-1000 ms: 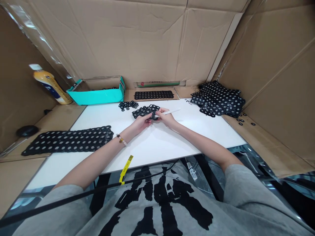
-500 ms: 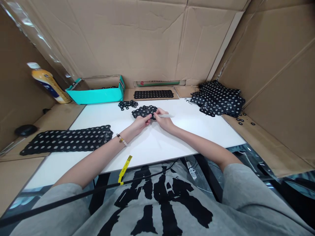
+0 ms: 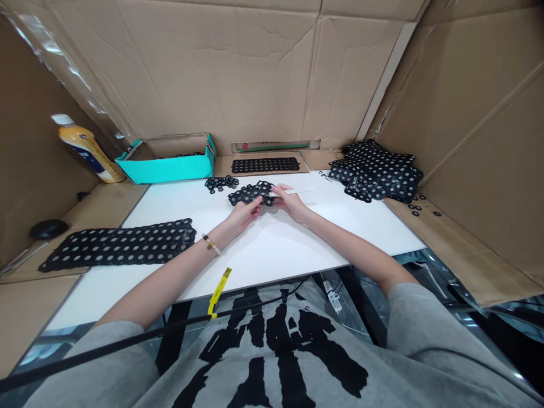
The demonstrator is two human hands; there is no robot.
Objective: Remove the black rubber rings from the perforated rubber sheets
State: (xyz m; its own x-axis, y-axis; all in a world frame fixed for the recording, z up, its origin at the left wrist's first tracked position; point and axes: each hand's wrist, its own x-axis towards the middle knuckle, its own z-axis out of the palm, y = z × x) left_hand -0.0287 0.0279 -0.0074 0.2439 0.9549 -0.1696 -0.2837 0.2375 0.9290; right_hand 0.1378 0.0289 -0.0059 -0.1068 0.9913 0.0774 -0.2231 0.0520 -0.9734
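A black perforated rubber sheet, dotted with round holes, is raised a little over the white table. My left hand pinches its near edge, thumb on top. At the sheet's right end, my right hand holds a slim white tool, whose exact kind I cannot make out. The tool's tip lies against the sheet, and the right fingers reach partly behind it. Just left of the held sheet is a small heap of loose black rings.
A long perforated sheet lies left; another lies at the back. Several sheets pile up at the right, with loose rings beside them. A turquoise box and a bottle stand back left. Cardboard walls surround the table.
My right fingers have opened out from a tight pinch and shifted slightly right, along the sheet's edge. The white tool has tilted upward. My left hand keeps its hold.
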